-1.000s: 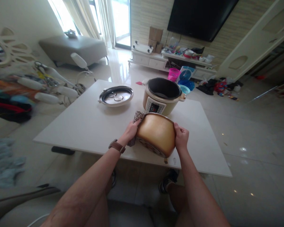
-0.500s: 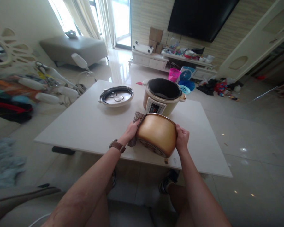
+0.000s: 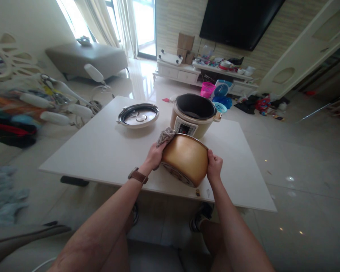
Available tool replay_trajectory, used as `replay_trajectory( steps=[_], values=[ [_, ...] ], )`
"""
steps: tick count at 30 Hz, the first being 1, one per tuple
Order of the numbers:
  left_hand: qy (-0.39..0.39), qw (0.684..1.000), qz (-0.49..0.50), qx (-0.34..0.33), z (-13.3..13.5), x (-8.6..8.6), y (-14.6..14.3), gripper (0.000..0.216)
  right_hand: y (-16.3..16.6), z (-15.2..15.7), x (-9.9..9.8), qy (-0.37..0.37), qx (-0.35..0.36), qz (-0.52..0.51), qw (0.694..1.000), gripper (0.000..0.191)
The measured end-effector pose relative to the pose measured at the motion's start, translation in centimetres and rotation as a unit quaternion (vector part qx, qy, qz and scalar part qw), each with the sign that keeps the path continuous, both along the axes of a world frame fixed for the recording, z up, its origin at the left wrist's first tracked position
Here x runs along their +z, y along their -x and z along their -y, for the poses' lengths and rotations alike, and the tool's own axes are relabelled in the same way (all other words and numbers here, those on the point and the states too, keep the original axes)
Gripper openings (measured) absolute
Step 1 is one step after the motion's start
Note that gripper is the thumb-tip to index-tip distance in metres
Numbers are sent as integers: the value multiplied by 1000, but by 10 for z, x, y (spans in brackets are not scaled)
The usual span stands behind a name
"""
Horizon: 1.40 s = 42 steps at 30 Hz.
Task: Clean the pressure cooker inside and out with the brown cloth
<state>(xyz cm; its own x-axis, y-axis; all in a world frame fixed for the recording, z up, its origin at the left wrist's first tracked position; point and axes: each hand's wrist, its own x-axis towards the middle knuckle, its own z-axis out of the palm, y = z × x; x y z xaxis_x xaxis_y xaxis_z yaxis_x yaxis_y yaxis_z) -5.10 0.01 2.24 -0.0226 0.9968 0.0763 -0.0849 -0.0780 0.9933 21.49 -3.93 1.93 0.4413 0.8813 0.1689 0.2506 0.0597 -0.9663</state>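
A gold-coloured inner pot (image 3: 185, 155) is tilted above the near part of the white table, its underside facing me and its inside hidden. My left hand (image 3: 156, 154) presses a patterned cloth (image 3: 166, 136) against the pot's left side, fingers closed round the cloth. On the other side, my right hand (image 3: 214, 164) grips the pot near its rim, thumb at the edge. Right behind the pot stands the beige electric cooker (image 3: 197, 121), uncovered, with a dark inside and a control panel in front. Its round lid (image 3: 138, 115) lies inner side up to the left.
The white table (image 3: 102, 151) carries two tiny items near its front edge. Beyond it are a pink basket (image 3: 207, 89), a blue basket (image 3: 220, 107) and a TV cabinet (image 3: 184, 73). A lamp with white shades (image 3: 78, 110) borders the table's left side.
The cloth in my left hand has shifted up along the pot's rim. The pot stays tilted between both hands, nearly in the same place.
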Motion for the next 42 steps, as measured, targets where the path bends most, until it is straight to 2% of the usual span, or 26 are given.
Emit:
replay_trajectory(
  steps=[2,4,9,16,21,24,32,39,42],
  values=[
    [-76,996,-39,-9,5,6,1,50,0,0,-4,1,-4,0,1000,76],
    [-113,991,-64,-20,8,11,2,47,0,0,-7,1,-5,-2,1000,76],
    [-80,994,-72,-33,8,13,4,47,0,3,-5,1,2,-4,1000,73],
    [-96,991,-81,-49,14,20,-2,47,6,8,31,-50,3,77,996,56],
    [-107,989,-79,-67,18,26,-7,49,10,8,42,6,-7,73,997,64],
    [-87,992,-64,-68,15,23,-7,49,7,8,37,23,-3,57,998,67],
    [16,998,-19,-50,8,7,-7,59,-3,9,21,4,2,29,1000,69],
    [142,989,24,-25,-1,-3,-11,62,-18,8,0,-14,8,-2,1000,71],
    [146,989,30,-16,0,-2,-14,58,-22,8,-5,-13,5,-17,1000,73]
  ],
)
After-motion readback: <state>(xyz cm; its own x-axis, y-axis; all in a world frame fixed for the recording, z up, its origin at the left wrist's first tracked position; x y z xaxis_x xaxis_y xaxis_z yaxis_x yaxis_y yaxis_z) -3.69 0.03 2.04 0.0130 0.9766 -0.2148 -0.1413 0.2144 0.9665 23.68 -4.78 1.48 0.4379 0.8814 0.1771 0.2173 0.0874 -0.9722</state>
